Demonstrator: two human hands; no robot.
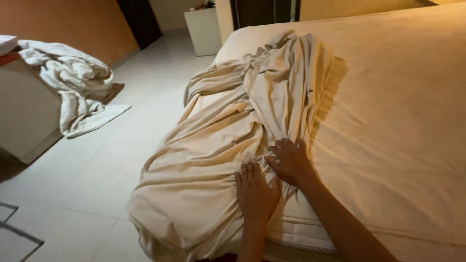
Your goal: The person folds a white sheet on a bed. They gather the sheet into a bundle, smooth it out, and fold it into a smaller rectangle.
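A cream bed sheet [228,136] lies bunched in long folds over the left side of a mattress [398,111] and hangs over its near left corner. My left hand [255,191] lies flat on the gathered sheet near the mattress's front edge, fingers together. Beside it, my right hand [290,161] presses on the sheet's folds, its fingers curled into the cloth. The two hands touch at the thumbs.
A crumpled white duvet [77,82] spills off a white cabinet [24,116] at the left onto the pale tiled floor [97,170]. A small white bedside unit [204,30] stands at the back, beside a dark doorway.
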